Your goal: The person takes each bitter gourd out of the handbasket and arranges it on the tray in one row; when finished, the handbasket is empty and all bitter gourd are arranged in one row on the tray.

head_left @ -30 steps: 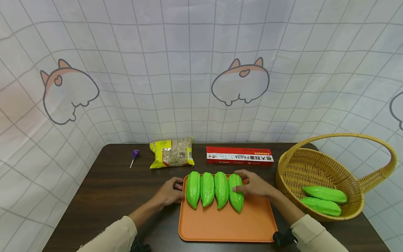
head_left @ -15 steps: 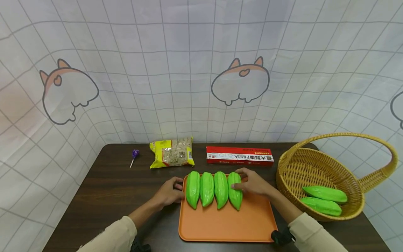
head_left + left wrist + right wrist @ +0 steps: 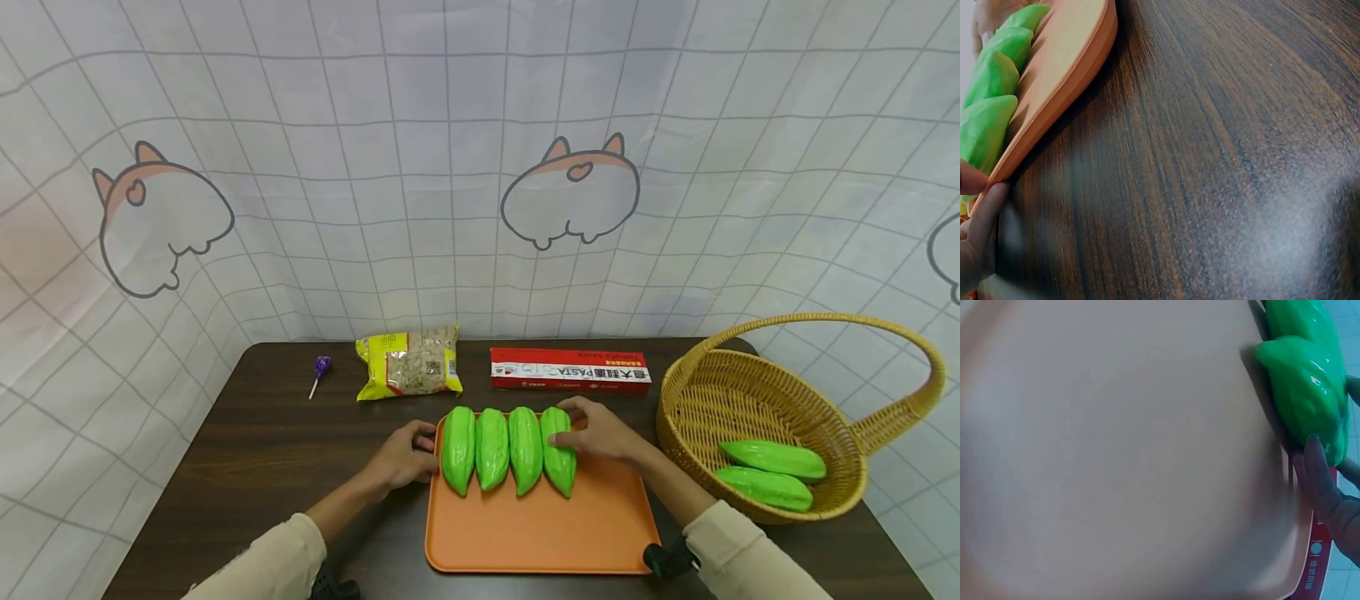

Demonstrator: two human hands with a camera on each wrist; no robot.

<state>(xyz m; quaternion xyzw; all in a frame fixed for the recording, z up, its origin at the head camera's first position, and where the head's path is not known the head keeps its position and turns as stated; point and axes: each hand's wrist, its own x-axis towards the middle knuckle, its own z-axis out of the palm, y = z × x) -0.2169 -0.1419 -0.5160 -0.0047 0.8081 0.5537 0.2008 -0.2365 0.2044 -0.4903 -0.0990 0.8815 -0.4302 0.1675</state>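
Several glossy, ridged green vegetables, pointed at one end, lie side by side along the far edge of an orange tray. My right hand holds the rightmost green vegetable, thumb on its near side and fingers around its far end. In the right wrist view its fingertips touch that vegetable, which sits against its neighbour. At the tray's far left corner, my left hand pinches the rim, thumb over it and a finger against the outside, as the left wrist view shows. The leftmost vegetable is beside that thumb.
A wicker basket with a tall handle stands at the right, two more green vegetables inside. Behind the tray lie a yellow food packet and a red pasta box. A purple lollipop rests at the table's back left.
My right hand has shifted the rightmost vegetable slightly left and away from me, closer to its neighbour and more in line with the row. My left hand has stayed at the tray's rim.
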